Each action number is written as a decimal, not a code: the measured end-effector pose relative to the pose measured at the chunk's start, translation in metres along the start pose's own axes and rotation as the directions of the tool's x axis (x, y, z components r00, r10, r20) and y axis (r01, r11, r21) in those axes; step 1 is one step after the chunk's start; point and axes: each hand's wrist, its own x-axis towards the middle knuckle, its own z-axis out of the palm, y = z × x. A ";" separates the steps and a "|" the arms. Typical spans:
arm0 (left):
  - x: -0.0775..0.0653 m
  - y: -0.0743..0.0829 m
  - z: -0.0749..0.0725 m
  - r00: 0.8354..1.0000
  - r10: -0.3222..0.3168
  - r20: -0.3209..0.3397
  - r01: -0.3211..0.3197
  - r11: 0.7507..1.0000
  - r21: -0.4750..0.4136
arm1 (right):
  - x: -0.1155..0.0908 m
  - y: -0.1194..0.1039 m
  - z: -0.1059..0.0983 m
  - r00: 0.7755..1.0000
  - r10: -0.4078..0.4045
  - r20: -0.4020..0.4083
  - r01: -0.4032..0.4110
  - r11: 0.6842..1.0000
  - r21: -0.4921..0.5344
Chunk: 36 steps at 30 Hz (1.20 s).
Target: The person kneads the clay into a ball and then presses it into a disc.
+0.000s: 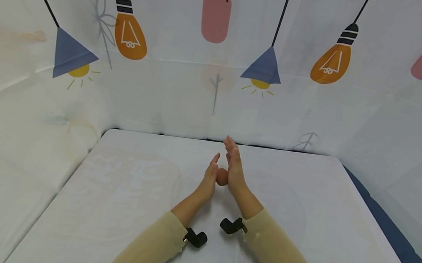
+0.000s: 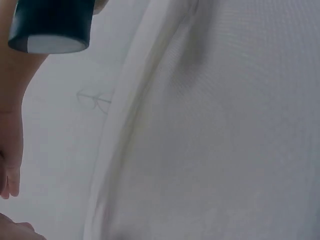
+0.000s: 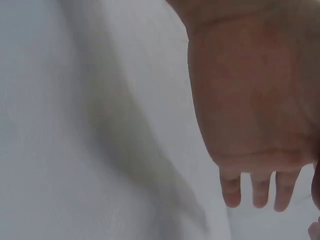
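Note:
Between the two palms sits a small reddish-brown ball, in the middle of the head view. My left hand stands on edge with straight fingers, its palm side against the ball. From the other side my right hand presses on it, fingers extended and pointing away from me. The fingertips of both hands lean toward each other beyond the ball. Straight, slightly parted fingers below a broad palm show in the right wrist view. At the edges of both wrist views the ball is mostly cut off.
A white-covered table lies under the hands. Behind it hangs a pale cloth printed with lamps and bulbs. Black wrist cameras sit at both cuffs of the beige sleeves. Dark blue material runs along the table's right side.

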 end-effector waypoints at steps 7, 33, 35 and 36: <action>-0.003 0.000 0.000 0.995 -0.027 0.101 0.038 0.993 -0.113 | 0.006 0.009 -0.009 0.996 0.085 0.037 -0.085 0.996 0.006; 0.011 0.014 0.001 0.992 -0.037 -0.119 0.013 0.980 -0.200 | -0.018 0.020 0.004 0.986 0.083 0.142 -0.079 0.996 -0.034; 0.012 0.013 0.001 0.991 -0.035 -0.131 0.010 0.983 -0.184 | -0.018 0.019 0.006 0.988 0.065 0.140 -0.064 0.998 -0.012; 0.012 0.012 0.002 0.990 -0.027 -0.136 0.002 0.984 -0.177 | -0.019 0.018 0.006 0.989 0.054 0.141 -0.055 0.998 0.004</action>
